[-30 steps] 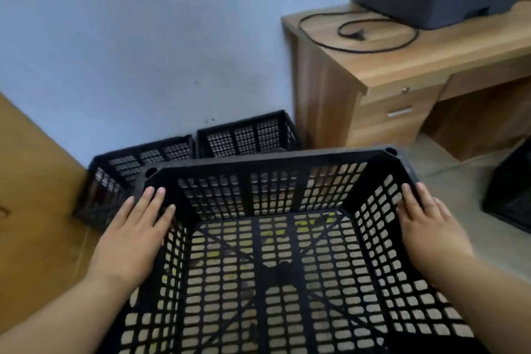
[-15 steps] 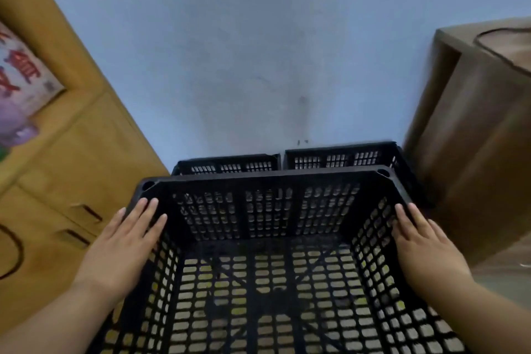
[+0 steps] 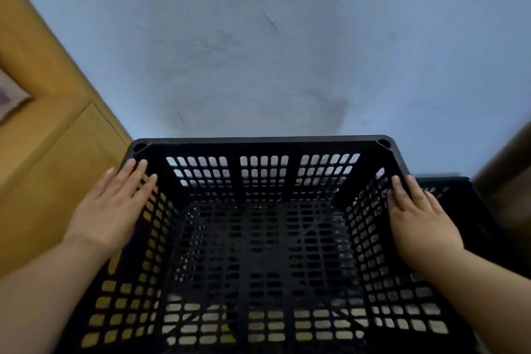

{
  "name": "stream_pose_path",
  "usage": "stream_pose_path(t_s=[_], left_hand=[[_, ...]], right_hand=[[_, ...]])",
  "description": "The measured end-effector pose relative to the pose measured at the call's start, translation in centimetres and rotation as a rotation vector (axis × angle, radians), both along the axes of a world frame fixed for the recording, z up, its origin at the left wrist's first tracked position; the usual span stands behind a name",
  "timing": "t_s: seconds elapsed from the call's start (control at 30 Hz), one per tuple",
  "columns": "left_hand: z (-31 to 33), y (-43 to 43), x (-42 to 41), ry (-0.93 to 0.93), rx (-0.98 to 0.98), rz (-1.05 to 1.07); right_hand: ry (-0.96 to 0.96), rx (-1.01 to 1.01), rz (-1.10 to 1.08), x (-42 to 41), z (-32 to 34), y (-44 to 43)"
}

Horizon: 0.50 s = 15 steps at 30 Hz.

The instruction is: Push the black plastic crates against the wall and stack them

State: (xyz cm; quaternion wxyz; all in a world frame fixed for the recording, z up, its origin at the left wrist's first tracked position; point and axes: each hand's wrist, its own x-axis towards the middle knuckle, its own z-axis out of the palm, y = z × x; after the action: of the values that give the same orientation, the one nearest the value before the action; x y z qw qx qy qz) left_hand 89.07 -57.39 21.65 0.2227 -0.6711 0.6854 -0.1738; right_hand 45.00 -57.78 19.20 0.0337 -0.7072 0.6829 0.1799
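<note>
From the head camera, looking down: the black crate (image 3: 258, 142) is held between the two hands in front of the person, its far rim close to the pale wall (image 3: 258, 52); whether it touches the wall I can't tell. The left hand (image 3: 109, 210) lies flat on the crate's left rim and upper side. Its fingers (image 3: 135, 172) are straight and side by side, pressing, not hooked through any hole. The right hand (image 3: 416, 218) does the same on the right side, fingers (image 3: 399, 190) laid straight along the rim. A second crate (image 3: 448, 184) shows just beyond the right hand, lower down and near the wall. A wooden cabinet (image 3: 43, 167) stands to the left and the dark side of a desk (image 3: 505, 169) at the far right.

The darker lattice seen through the crate's floor may be another crate beneath it, but the mesh is too murky to be sure.

I'd judge it a light thing for its bulk: thin walls, all holes, yet stiff at the rim and thick corners. Smooth plastic squeezed between flat palms could slip, so the safer hold looks to be the top rim midway along each side, or fingers hooked through the upper slots, with the crate kept level as it is lowered square onto the one below
</note>
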Motion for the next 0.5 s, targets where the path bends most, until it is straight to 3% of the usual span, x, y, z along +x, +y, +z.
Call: stream_pose_path(t_s=[0.23,0.37,0.5], left_hand=[[-3.1,-11.4,5.5,0.094,0.045,-0.038],[-6.3,-14.6,8.9,0.206,0.035,-0.154],[-8.9,-17.2,11.2,0.199,0.066,-0.215]], right_hand=[[0.004,0.001,-0.063,5.9,-2.2,-8.6],[-0.003,0.007,-0.074,8.1,-3.1,-11.5],[-0.008,0.020,-0.061,9.1,-4.4,-13.3]])
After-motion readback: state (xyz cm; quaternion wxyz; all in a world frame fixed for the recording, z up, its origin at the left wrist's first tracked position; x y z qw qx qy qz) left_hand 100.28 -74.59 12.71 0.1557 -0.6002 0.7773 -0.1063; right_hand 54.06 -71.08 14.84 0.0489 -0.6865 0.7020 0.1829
